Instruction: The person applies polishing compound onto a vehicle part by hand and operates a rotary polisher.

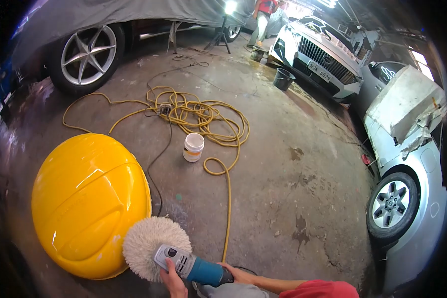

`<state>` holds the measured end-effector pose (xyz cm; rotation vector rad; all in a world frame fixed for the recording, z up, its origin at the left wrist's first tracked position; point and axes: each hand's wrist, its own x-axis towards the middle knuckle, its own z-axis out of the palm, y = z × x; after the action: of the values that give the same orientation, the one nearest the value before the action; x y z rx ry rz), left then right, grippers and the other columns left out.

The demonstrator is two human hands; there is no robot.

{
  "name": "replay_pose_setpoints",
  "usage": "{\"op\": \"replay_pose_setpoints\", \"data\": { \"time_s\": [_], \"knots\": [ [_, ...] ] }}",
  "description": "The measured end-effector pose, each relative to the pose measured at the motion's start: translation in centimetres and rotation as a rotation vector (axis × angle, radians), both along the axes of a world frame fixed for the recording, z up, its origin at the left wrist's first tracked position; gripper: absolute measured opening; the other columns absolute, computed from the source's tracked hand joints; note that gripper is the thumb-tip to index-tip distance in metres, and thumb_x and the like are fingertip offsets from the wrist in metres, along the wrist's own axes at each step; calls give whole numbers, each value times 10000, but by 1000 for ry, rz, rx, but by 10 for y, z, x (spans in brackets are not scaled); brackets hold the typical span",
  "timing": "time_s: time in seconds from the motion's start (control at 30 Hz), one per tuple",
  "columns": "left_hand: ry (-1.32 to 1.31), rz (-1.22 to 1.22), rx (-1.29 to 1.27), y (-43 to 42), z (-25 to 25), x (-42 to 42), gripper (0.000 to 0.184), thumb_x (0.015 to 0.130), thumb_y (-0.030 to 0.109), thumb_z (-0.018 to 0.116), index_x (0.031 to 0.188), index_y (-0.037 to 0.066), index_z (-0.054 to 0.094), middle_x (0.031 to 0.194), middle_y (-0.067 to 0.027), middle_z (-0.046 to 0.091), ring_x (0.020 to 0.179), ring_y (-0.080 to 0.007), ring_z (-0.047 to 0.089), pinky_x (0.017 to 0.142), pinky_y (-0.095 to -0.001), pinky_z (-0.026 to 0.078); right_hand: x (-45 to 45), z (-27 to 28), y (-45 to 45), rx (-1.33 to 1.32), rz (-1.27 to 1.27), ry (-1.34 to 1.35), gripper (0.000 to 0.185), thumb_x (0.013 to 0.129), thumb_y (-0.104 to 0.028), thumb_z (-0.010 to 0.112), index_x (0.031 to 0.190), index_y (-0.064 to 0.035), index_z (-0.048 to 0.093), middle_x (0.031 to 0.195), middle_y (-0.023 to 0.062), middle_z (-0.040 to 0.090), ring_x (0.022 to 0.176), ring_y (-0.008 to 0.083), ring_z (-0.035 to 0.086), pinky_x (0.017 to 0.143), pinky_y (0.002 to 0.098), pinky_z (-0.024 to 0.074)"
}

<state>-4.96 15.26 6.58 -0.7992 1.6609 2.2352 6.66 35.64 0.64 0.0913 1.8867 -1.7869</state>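
A teal and silver polisher with a fluffy white wool pad is held low in front of me. My left hand grips its silver head, thumb on the near side. Around the dark rear handle is my right hand, its fingers partly hidden. To the left lies a glossy yellow domed cover with raised ridges and a few pale smears. The pad overlaps the cover's lower right edge in view; whether they touch I cannot tell.
A yellow extension cord lies coiled on the concrete, with a white tub beside it. A covered car stands at left, silver vehicles at right. A black bucket, light stand and another person are farther back.
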Motion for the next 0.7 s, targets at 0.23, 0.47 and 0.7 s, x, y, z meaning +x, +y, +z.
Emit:
{"op": "replay_pose_setpoints", "data": {
  "time_s": [0.23,0.47,0.7],
  "knots": [
    [44,-58,-9,1,-8,8,540,992,390,516,1320,-36,466,1211,-113,588,1064,-200,588,938,-323,451,12,-8,-1,-34,-47,19,956,767,-238,800,1502,-123,200,1455,147,399,1340,250,402,1109,373,310],
    [146,-64,-51,0,17,6,565,991,402,511,1325,-50,458,1219,-140,575,1078,-220,577,954,-337,444,-5,2,3,-12,-39,78,967,737,-249,821,1488,-124,225,1412,156,448,1304,269,448,1079,385,350],
    [219,153,-80,-8,46,-19,725,936,524,552,1340,-65,426,1252,-172,548,1103,-255,574,951,-363,453,-44,14,-25,-41,-29,246,953,742,-237,804,1490,-168,217,1366,162,497,1273,297,491,1045,398,389]
  ]
}}
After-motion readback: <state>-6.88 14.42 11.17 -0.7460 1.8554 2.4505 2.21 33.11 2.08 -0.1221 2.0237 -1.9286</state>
